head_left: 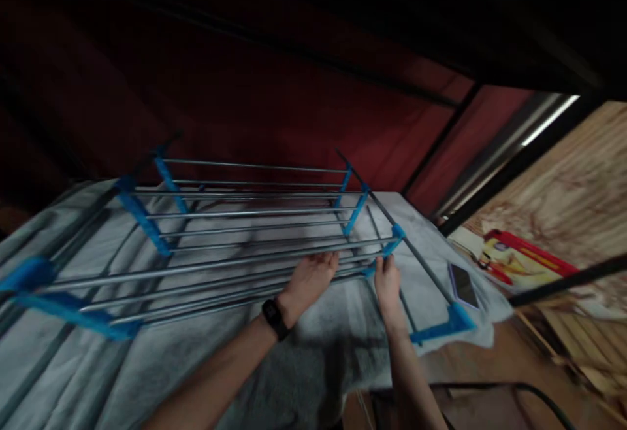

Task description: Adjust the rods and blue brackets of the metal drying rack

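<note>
A rack of grey metal rods joined by blue plastic connectors lies on its side across a pale grey blanket. My left hand, with a black watch on the wrist, has its fingers curled over one of the lower rods near the right end. Just to its right, my right hand grips a blue connector at the rack's right side. Both hands are closed on the rack.
A phone lies face up on the blanket's right edge. Beyond it sits a red and yellow package on a wooden floor. A dark red wall rises behind. A black frame bar crosses at right.
</note>
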### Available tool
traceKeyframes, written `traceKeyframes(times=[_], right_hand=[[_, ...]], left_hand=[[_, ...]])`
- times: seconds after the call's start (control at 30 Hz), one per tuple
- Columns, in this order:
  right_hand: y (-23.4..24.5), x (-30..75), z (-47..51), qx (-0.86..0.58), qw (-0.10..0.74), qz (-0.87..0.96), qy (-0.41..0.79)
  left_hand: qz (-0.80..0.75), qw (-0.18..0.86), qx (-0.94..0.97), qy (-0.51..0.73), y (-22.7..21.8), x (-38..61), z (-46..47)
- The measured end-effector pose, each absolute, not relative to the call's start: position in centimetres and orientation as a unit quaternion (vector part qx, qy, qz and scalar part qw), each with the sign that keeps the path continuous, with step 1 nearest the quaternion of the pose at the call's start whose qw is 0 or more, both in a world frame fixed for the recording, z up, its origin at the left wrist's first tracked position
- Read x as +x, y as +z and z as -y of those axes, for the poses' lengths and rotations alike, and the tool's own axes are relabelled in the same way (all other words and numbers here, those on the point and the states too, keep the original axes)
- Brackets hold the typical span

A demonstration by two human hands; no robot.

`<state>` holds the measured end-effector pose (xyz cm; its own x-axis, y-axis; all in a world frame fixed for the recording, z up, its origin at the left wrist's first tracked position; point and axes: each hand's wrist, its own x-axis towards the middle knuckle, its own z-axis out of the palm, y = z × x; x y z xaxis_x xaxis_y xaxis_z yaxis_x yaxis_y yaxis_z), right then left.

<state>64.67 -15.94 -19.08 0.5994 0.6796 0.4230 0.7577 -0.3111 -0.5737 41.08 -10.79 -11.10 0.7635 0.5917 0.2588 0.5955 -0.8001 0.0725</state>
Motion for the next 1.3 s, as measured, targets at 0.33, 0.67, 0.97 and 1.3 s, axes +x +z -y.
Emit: traceKeyframes(times=[0.33, 0.67, 0.97, 1.3], right_hand=[[-18.6, 63.9, 15.9, -0.822, 0.394, 0.410, -0.028], [-18.7, 63.9, 15.6, -0.821, 0.397, 0.407, -0.040], [-18.8, 64.4, 15.8, -0.786, 0.442, 0.432, -0.012], [-25.1, 61.0, 21.0, -0.762, 0.510, 0.400, -0.002]], left_hand=[[0.296, 0.015, -0.945, -0.137, -11.2, 41.2, 10.5], [0.295, -0.003, -0.947, -0.131, -11.2, 41.4, 10.4], [0.269, 0.092, -0.935, -0.210, -11.8, 40.9, 11.6], [0.316, 0.018, -0.935, -0.159, -23.9, 31.1, 16.5]])
